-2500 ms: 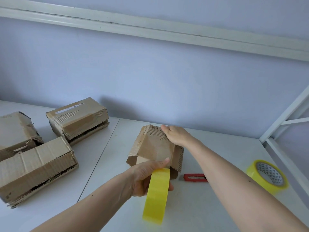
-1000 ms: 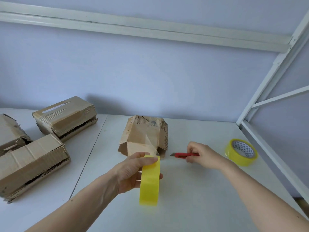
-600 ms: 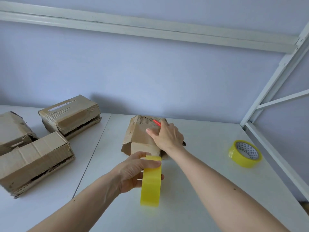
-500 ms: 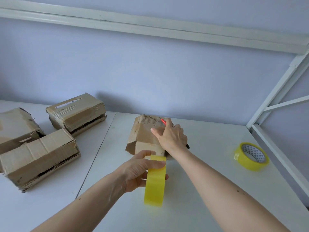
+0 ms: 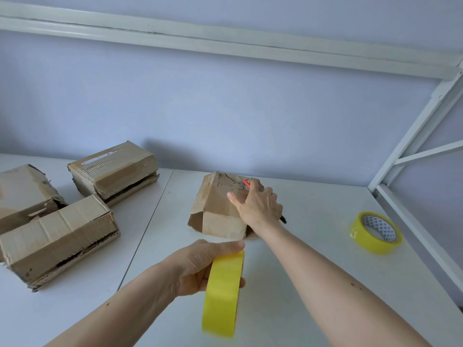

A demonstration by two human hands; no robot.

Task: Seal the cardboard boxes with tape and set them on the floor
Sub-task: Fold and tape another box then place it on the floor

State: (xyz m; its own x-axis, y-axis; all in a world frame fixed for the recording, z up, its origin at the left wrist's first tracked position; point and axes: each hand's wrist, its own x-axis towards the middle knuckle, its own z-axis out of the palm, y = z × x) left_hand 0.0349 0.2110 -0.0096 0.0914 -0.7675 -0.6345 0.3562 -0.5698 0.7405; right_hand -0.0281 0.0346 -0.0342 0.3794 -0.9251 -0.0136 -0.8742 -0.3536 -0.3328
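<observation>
A small worn cardboard box (image 5: 218, 209) stands on the white table (image 5: 313, 259) near the middle. My right hand (image 5: 258, 207) rests on its top right side and grips a red box cutter (image 5: 246, 183), whose red tip pokes out above my fingers and whose dark end shows below my wrist. My left hand (image 5: 200, 265) holds a yellow tape roll (image 5: 223, 294) upright in front of the box, thumb on top of the roll. Whether a tape strip runs from the roll to the box I cannot tell.
Three more cardboard boxes lie at the left: one at the back (image 5: 112, 171), one at the far left edge (image 5: 22, 194), one nearer to me (image 5: 57, 239). A second yellow tape roll (image 5: 375, 232) lies flat at the right. A white metal frame (image 5: 411, 196) borders the right side.
My right hand left the box, picked up the red cutter from the table beside it, and brought it onto the box top. The left hand kept holding the tape roll.
</observation>
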